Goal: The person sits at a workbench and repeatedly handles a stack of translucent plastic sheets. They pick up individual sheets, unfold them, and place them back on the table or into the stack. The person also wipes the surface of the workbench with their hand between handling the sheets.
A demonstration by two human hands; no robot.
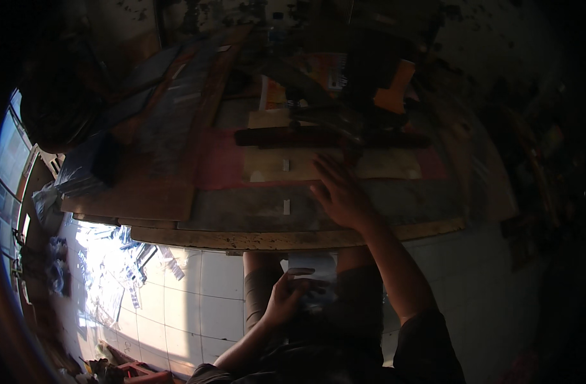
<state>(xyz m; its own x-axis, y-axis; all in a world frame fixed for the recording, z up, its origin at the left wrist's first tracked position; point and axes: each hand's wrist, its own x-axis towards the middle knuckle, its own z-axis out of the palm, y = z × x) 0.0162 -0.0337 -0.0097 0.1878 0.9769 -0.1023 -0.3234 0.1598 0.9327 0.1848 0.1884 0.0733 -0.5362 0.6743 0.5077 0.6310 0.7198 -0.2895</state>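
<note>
My right hand [341,195] is over the table, fingers stretched out, with the fingertips at a pale yellowish strip [264,168]. A small whitish rectangular piece [286,165] lies on that strip, and a second whitish piece [287,207] rests nearer the table's front edge. Just beyond my fingertips runs a long dark bar [273,137], part of a dark device whose details are lost in shadow. Low over my lap is my left hand [288,299], fingers apart, beside a translucent plastic sheet or bag [313,262]. I see no grip on it.
Pink material [219,160] lies under the strip. Brown boards [161,185] and a dark blue box-like thing [91,163] occupy the left side. An orange piece [395,89] stands at the back. Shiny scraps [113,262] litter the sunlit floor.
</note>
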